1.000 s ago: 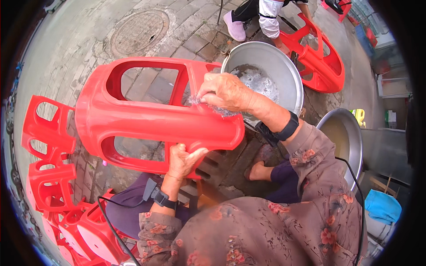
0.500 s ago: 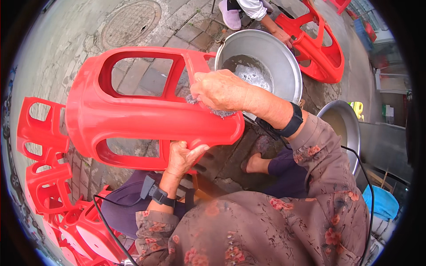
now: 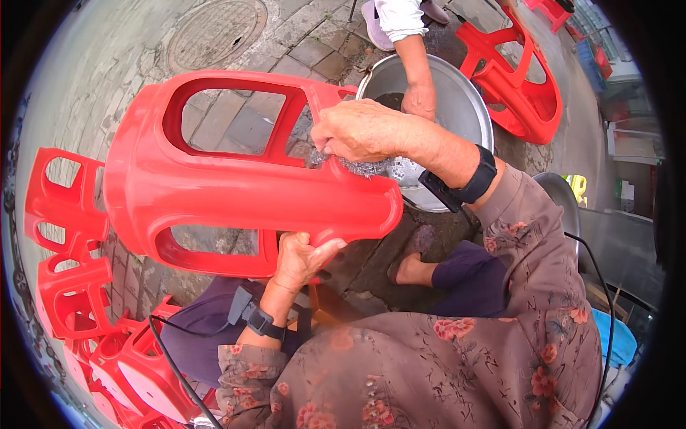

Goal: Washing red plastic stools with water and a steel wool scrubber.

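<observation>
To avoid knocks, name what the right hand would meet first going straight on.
The red stool, most likely: the scrubber in the right hand seems to touch it, though depth is unclear.

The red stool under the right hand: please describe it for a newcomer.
Start at the big grey metal basin. Immediately left of it, the red stool is tipped sideways in the left hand. Unlike other red stools, it touches a silvery pad.
</observation>
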`<state>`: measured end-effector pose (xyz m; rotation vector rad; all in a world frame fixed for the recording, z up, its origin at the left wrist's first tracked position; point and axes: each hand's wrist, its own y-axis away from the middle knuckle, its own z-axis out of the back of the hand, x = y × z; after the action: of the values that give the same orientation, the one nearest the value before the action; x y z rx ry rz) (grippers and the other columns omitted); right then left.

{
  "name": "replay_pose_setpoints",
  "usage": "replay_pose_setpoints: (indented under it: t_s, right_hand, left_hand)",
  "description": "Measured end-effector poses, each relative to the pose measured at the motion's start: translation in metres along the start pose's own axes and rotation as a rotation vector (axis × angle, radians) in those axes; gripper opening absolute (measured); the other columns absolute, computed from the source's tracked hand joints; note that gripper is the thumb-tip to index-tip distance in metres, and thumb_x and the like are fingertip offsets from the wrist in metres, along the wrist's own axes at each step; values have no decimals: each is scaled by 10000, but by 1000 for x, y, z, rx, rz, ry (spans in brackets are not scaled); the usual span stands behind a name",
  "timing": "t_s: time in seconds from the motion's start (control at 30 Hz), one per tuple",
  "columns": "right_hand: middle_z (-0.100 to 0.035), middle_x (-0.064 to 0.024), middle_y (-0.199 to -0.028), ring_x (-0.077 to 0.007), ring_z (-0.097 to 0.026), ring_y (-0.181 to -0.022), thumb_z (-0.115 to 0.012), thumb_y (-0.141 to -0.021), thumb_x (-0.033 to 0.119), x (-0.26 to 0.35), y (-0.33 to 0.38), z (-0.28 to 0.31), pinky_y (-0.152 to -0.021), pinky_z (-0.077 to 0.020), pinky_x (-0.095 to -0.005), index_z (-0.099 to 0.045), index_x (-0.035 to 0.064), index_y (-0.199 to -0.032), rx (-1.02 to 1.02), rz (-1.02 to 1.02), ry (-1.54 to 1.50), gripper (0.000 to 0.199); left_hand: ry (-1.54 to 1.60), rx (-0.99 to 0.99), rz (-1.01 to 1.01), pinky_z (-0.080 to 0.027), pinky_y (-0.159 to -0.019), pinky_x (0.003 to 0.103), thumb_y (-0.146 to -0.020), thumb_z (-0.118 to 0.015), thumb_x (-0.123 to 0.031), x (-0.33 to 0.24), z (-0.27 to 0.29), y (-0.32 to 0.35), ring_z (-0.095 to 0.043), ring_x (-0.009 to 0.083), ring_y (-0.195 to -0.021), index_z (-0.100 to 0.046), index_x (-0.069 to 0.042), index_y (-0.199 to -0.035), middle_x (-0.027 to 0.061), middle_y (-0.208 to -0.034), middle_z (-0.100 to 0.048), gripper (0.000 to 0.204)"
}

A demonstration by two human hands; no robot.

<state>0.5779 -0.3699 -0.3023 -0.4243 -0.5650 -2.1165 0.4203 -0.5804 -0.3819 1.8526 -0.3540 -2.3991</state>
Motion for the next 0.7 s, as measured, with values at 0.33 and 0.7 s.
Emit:
replay_pose_setpoints:
  t_s: [0.33,0.7]
  right_hand:
    - [-624,-125,-909,-337,-592,-905,-562,-805,125,-59,-49,6,-754,-469,-423,-623,75,-903,107,95,77,126]
    - [-569,-104,-924,-305,-596,-880,-552,-809,124,-67,-87,25,-728,-482,-414,-644,97,-899,250,277,402,132]
  left_hand:
    - [-90,-20,-112,-518,-655,333,-698,-810,-174,-10,2,-6,-659,301,-701,-658,22,-866,164,-800,-679,299]
    - [-178,-7,-197,-498,-745,377,-660,-828,-151,-15,-3,-6,-629,308,-811,-649,9,-954,147,-912,-667,380]
